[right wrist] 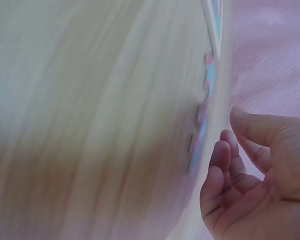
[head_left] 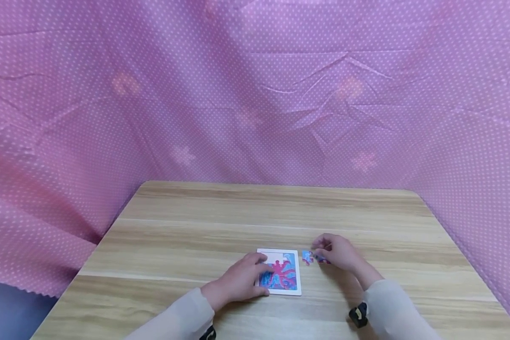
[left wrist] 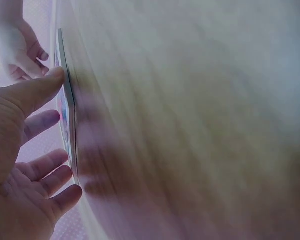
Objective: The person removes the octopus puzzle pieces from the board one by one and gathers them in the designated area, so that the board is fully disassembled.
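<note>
A square octopus jigsaw puzzle (head_left: pixel 290 278) in a white frame lies flat on the table, with a bare white patch at its upper left. My left hand (head_left: pixel 244 278) rests on the frame's left side, fingers spread and the thumb at the near corner. In the left wrist view, the fingers of that hand (left wrist: pixel 27 165) lie along the board's edge. Right of the frame lies a blue and pink puzzle piece (head_left: pixel 307 257). Over another puzzle piece (head_left: pixel 323 259), partly hidden, hovers my right hand (head_left: pixel 337 252). The right wrist view shows that hand (right wrist: pixel 260 175) loosely bent, nothing between thumb and fingers.
The wooden table (head_left: pixel 187 226) extends around the puzzle on all sides. A pink polka-dot cloth (head_left: pixel 255 94) hangs behind the table and along both sides. Each wrist carries a black device, such as the right wrist device (head_left: pixel 359 315).
</note>
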`<state>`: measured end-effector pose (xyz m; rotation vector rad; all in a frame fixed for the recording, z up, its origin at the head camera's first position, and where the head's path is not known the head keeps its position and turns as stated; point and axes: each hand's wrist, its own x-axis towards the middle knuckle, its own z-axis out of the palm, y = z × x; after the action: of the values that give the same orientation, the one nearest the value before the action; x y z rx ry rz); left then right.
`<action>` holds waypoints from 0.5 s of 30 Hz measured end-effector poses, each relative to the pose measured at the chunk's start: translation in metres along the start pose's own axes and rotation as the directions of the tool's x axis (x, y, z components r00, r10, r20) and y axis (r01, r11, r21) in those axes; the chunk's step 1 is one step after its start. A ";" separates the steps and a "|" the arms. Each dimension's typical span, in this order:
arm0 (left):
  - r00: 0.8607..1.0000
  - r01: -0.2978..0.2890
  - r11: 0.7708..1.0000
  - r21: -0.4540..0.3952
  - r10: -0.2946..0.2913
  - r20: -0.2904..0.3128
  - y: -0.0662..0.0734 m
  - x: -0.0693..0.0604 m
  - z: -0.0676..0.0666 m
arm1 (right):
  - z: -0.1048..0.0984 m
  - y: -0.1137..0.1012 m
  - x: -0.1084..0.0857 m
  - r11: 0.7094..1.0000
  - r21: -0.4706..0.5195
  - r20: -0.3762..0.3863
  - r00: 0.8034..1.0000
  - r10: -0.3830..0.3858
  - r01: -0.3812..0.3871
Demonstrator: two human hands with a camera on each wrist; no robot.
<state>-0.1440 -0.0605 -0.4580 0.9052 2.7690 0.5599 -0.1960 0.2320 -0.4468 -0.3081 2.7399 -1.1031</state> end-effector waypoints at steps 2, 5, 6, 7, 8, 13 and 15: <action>1.000 0.012 1.000 -0.024 -0.012 -0.003 0.001 0.000 -0.001 | 0.004 -0.006 0.002 1.000 0.029 0.015 1.000 -0.002 0.002; 1.000 -0.006 1.000 -0.024 0.006 -0.016 0.002 0.001 -0.002 | 0.010 -0.014 0.005 0.998 0.055 0.035 0.999 -0.026 0.024; 1.000 -0.014 1.000 -0.016 0.013 -0.017 0.003 0.001 -0.002 | 0.013 -0.016 0.006 0.998 0.057 0.040 0.998 -0.038 0.036; 0.999 -0.026 1.000 -0.004 0.026 -0.021 0.004 0.002 -0.002 | 0.015 -0.018 0.007 0.997 0.062 0.050 0.997 -0.056 0.053; 0.999 -0.038 0.999 0.009 0.038 -0.023 0.004 0.003 -0.002 | 0.018 -0.020 0.008 0.996 0.056 0.055 0.996 -0.076 0.073; 0.997 -0.076 0.996 0.050 0.077 -0.018 0.010 0.008 0.000 | 0.028 -0.032 0.011 0.985 0.028 0.109 0.979 -0.171 0.169; 0.996 -0.085 0.995 0.058 0.086 -0.013 0.012 0.009 0.000 | 0.031 -0.037 0.012 0.981 0.008 0.134 0.972 -0.193 0.193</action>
<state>-0.1452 -0.0459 -0.4532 1.0408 2.7844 0.5050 -0.1955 0.1823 -0.4441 -0.6377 2.6372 -1.0769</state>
